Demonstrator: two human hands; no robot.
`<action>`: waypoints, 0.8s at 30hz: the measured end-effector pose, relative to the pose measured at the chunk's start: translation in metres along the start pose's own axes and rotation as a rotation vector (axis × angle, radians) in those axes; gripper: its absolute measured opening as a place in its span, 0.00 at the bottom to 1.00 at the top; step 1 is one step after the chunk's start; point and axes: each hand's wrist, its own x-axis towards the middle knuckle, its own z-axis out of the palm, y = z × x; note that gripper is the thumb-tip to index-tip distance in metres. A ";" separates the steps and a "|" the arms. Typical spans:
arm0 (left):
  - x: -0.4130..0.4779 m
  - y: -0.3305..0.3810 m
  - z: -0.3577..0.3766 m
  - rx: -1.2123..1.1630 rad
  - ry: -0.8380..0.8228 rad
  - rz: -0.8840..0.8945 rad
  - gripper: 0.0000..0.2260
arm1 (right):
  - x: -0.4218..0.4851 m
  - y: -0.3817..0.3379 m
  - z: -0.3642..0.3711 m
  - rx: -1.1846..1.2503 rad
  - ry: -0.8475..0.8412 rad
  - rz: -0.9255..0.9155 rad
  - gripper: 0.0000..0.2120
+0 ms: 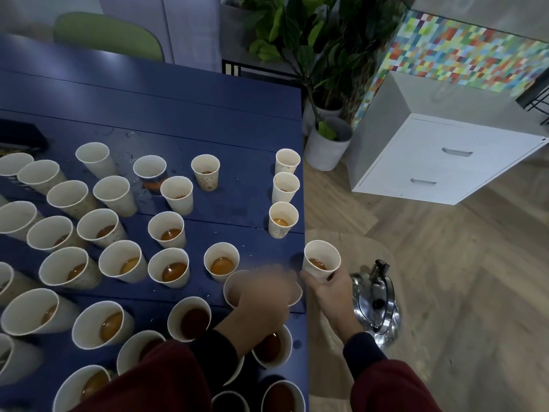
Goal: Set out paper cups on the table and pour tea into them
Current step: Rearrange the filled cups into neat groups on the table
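- Blue tabletop fills the left of my head view, crowded with white paper cups standing upright in loose rows.
- Most of the cups I can see into hold amber tea. In the nearest ones, such as the dark-filled cup, it looks deeper and darker.
- My operator's right hand grips one cup low down, fingers curled round its lower wall. This held cup is upright, just past the table's right edge, with a little tea in the bottom.
- The left hand is smeared by motion blur over the near right part of the table, on top of a half-hidden cup. I cannot tell whether it grips that cup or lies loose above it.
- Three edge cups stand in a line along the table's right edge, beyond the held cup.
- A steel kettle with a black lid knob stands on a pale wooden stool top just beside the table, to the right of the right wrist.
- Both arms wear dark red sleeves with darker cuffs.
- On the wood floor beyond I see a white drawer cabinet and potted plants. A green chair back shows behind the table.
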 end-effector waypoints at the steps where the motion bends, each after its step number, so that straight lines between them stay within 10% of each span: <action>1: 0.001 0.001 -0.001 -0.013 0.012 -0.002 0.24 | 0.003 0.000 0.000 -0.001 -0.009 0.005 0.21; 24: -0.036 -0.051 -0.065 -0.382 0.315 -0.221 0.21 | 0.019 -0.010 0.058 -0.014 -0.281 -0.068 0.21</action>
